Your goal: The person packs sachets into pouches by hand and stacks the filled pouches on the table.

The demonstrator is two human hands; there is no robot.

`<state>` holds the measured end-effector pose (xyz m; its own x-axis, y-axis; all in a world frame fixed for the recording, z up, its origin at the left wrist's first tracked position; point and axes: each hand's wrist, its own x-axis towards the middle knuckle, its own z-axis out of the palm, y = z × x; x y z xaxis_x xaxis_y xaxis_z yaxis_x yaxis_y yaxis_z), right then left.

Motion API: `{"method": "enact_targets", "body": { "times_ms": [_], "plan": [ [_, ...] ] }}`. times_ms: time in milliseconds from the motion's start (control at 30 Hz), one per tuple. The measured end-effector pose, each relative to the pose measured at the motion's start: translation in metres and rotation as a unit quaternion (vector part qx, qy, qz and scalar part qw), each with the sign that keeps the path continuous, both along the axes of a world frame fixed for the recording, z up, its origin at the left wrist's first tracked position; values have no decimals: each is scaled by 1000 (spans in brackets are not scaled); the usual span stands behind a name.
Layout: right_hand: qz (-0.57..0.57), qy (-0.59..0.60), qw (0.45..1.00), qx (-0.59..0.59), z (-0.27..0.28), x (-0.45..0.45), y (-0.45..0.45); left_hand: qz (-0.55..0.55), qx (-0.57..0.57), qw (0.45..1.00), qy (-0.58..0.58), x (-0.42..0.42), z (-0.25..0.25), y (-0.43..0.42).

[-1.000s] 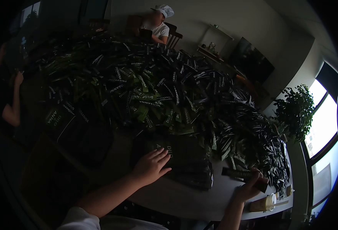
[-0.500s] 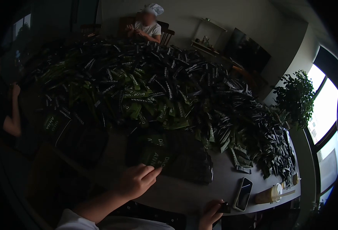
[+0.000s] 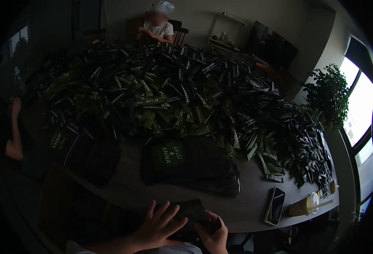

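Left hand [image 3: 159, 224]: spread wide; whether it touched anything was unclear.
Dark packet [image 3: 191, 207]: was by the table's [image 3: 245, 209] near edge, probably best kept flat.
Right hand [image 3: 214, 235]: gripped its right end; light pressure likely sufficed.

Dim wall [image 3: 201, 19], bright wdw [image 3: 363, 95] at rt.

Fingers [image 3: 171, 213] partly hide dark packet [image 3: 193, 207]

Packets [image 3: 169, 94] blanket a table [image 3: 249, 201] in a dim workroom, a capped person [image 3: 160, 29] seated across. A chair [image 3: 181, 36], shelf [image 3: 223, 45], dark screen [image 3: 271, 44] and leafy plant [image 3: 327, 96] beside a bright window [image 3: 359, 99] suggest a home or office; which cannot be told.
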<state>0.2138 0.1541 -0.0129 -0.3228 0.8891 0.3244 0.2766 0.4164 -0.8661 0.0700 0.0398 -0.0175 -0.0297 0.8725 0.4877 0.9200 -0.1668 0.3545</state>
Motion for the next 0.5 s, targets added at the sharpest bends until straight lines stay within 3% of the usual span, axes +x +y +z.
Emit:
{"method": "enact_targets", "body": {
  "times_ms": [133, 200, 333, 400, 500],
  "plan": [
    [39, -5, 998, -43, 4, 1, 4, 3, 28, 998, -59, 0, -9, 13],
    [62, -8, 996, -62, 6, 1, 8, -65, 15, 987, -145, -3, -7, 15],
    [107, -10, 988, -109, 7, -1, 13, -91, 68, 987, -116, -3, -8, 9],
    [125, -12, 983, -131, 7, -1, 15, -139, 79, 987, -10, -5, -6, 6],
    [155, -14, 974, -166, 7, 0, 19, -187, 51, 977, -92, -7, -13, 9]
  ]
}}
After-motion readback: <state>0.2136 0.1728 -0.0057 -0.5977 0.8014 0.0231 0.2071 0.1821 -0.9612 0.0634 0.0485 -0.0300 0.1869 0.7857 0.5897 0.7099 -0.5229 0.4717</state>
